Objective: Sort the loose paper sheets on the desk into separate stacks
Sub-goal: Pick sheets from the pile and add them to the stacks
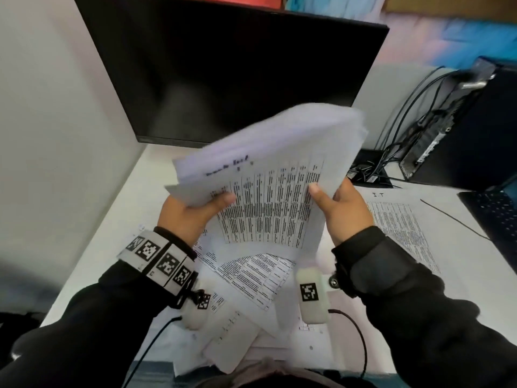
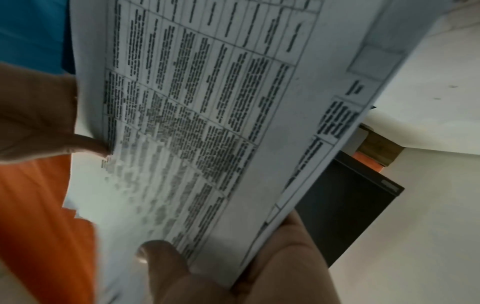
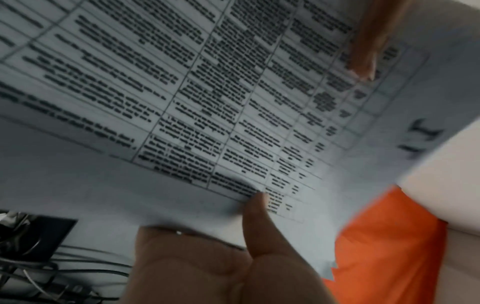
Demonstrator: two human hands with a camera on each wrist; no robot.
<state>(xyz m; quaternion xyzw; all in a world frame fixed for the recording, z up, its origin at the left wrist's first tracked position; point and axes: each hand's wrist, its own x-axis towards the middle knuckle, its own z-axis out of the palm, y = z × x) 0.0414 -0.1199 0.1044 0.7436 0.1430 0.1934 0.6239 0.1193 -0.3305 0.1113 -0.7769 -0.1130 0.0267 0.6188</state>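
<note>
Paper sheets [image 1: 246, 289] printed with tables lie loose and overlapping on the white desk [image 1: 106, 233] right in front of the person, some fanned out below the raised wrists. Above them, a bundle of sheets [image 1: 268, 175] is held up in the air between both hands. The left hand [image 1: 193, 214] grips the bundle's left edge, thumb on the printed top page and fingers hidden behind it; the left wrist view shows that thumb [image 2: 161, 257] pressed on the page near its bottom corner. The right hand [image 1: 341, 208] grips the right edge the same way, thumb [image 3: 257, 218] on the front. The far edge of the bundle is blurred. To the right, one more printed sheet [image 1: 400, 228] lies flat on the desk by itself, apart from the loose pile. Past it, at the right edge, sits the corner of a dark keyboard [image 1: 495, 214]. Behind the bundle stands a black monitor [image 1: 223, 71], its screen dark, and further right a black computer case [image 1: 461, 135] with cables [image 1: 402, 119] running down to the desk.
</note>
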